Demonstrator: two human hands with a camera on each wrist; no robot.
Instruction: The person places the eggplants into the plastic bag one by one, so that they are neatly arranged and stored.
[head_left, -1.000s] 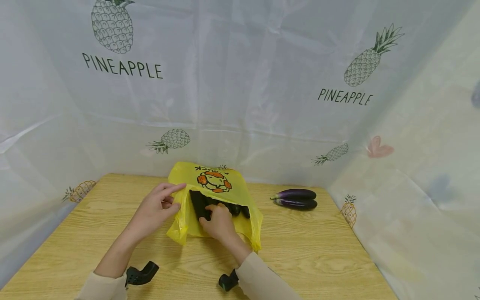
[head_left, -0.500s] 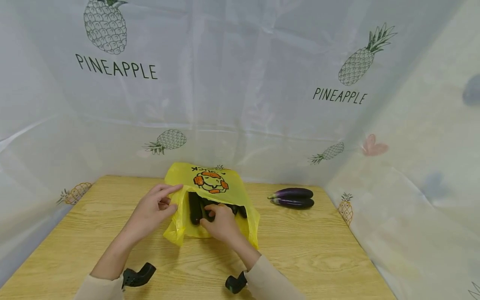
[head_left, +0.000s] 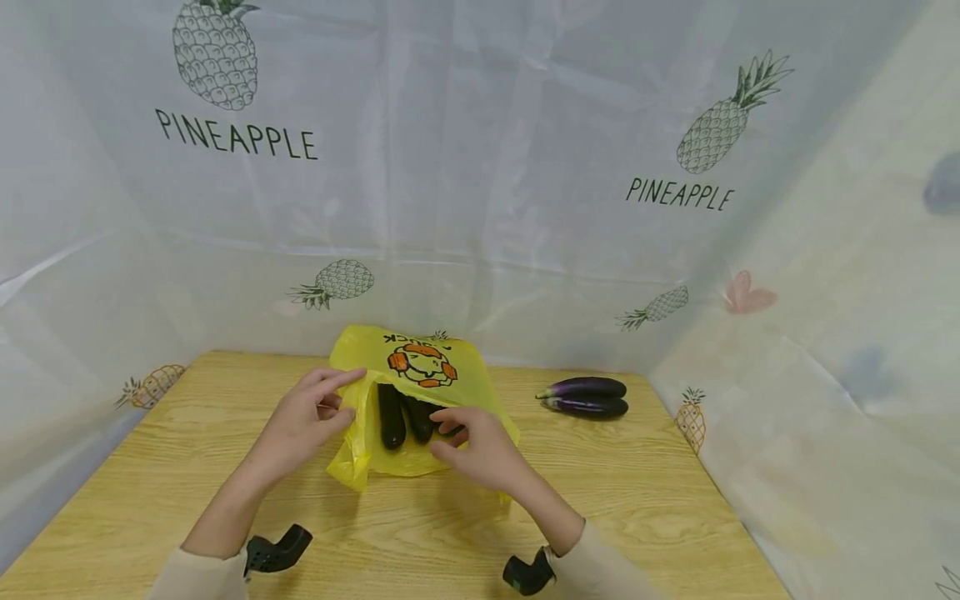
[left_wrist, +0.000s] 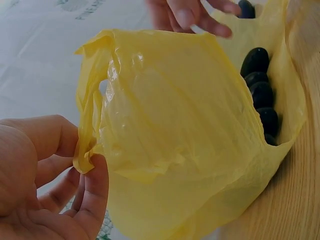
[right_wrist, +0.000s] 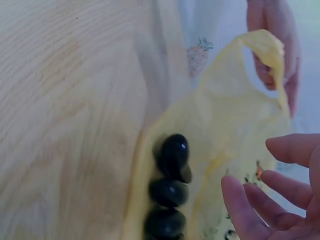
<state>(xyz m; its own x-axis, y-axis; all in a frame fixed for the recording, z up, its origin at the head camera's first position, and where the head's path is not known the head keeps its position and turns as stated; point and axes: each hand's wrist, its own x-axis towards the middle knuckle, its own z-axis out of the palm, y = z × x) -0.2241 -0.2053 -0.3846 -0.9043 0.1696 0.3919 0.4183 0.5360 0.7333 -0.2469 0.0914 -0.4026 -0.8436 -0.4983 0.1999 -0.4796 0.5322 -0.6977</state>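
I see right hand (head_left: 480, 450) now withdrawn, fingers loose, empty | left hand (head_left: 303, 421) pinches yellow bag (head_left: 442, 379) handle | eggplants (head_left: 405, 417) left inside | bagging progressing

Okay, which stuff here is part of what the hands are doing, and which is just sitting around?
In hand:
left hand pinching the bag handle
yellow bag
eggplants in bag
right hand, empty

Lying about:
two eggplants on table, possibly next
wooden table
pineapple curtain
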